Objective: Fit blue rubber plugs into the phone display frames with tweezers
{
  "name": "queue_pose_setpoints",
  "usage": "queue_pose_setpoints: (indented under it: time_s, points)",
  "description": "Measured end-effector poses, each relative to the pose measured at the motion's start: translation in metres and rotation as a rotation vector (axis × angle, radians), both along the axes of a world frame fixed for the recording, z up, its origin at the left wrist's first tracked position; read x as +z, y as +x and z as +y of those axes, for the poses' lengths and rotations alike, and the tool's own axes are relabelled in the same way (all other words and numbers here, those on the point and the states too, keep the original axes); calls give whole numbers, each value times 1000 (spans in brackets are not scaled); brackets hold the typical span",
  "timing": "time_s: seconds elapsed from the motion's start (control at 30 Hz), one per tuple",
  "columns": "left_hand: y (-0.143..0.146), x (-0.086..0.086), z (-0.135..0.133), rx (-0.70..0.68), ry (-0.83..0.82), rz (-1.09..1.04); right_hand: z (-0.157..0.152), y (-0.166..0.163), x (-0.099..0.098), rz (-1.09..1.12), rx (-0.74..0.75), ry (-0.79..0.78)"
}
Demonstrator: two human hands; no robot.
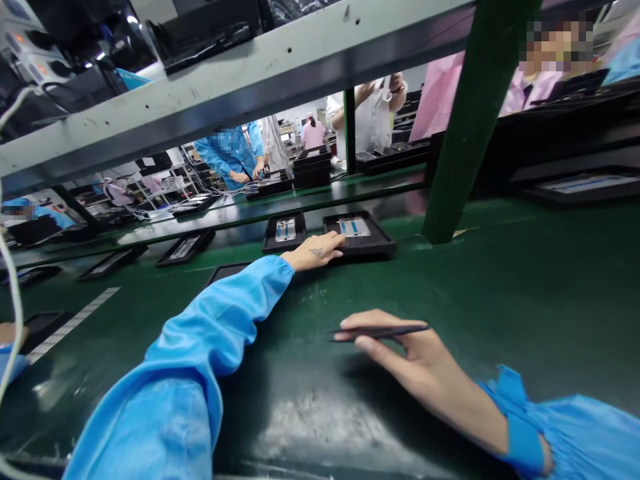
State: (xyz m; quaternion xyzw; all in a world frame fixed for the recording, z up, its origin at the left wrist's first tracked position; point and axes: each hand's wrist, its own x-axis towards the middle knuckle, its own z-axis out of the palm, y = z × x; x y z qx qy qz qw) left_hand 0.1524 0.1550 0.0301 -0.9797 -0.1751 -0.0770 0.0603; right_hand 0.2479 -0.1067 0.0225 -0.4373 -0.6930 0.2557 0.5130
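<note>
My left hand point(316, 251) stretches forward to a black tray point(383, 248), fingers and thumb closed at its near left corner. In that tray lies a flat silver phone-like part point(361, 227) with blue strips. Just left of it, a second black tray point(270, 241) holds a similar silver part point(286, 230). Dark tweezers point(385, 331) rest in a pinch grip in my right hand point(420, 360), above the green bench. Their tips point left and touch nothing.
The green bench top point(480, 313) carries more black trays point(185, 248) on the left. A green post point(465, 127) rises at right, below a grey shelf beam point(240, 80). A white cable point(15, 300) hangs at far left, near another person's hand point(9, 333). Several people work beyond.
</note>
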Motion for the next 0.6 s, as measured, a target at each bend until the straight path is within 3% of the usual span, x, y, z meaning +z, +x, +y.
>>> queue_pose_setpoints:
  time_s: [0.3,0.47,0.6]
  points:
    - [-137,-13,-151,-87,-3,34,39,24,-3,271,-433,129]
    - [-182,-19,-223,-207,-28,17,58,12,-5,243,-438,82]
    - [-194,-24,-248,-236,-95,-3,65,-9,-4,190,-380,3]
